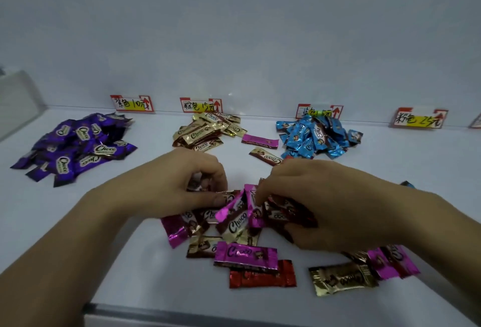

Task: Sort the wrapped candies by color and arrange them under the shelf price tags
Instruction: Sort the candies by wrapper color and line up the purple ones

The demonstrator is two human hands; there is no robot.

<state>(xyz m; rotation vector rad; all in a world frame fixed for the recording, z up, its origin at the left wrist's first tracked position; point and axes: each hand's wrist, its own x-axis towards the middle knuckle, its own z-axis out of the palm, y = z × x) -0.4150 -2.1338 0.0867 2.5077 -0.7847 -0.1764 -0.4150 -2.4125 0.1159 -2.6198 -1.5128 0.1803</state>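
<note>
Candies (199,183) are gripped in the curled left hand (179,183); a pink wrapper (251,196) in the front mixed pile (234,225) is pinched by the right hand (330,204). Slippery foil could be dropped astray.

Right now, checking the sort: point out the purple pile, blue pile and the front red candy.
purple pile (78,146): head view, heap's middle.
blue pile (316,136): head view, heap's middle.
front red candy (263,277): head view, wrapper's middle.

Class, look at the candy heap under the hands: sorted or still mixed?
Mixed: the heap holds a pink wrapper, a gold wrapper and a red wrapper together.
</note>
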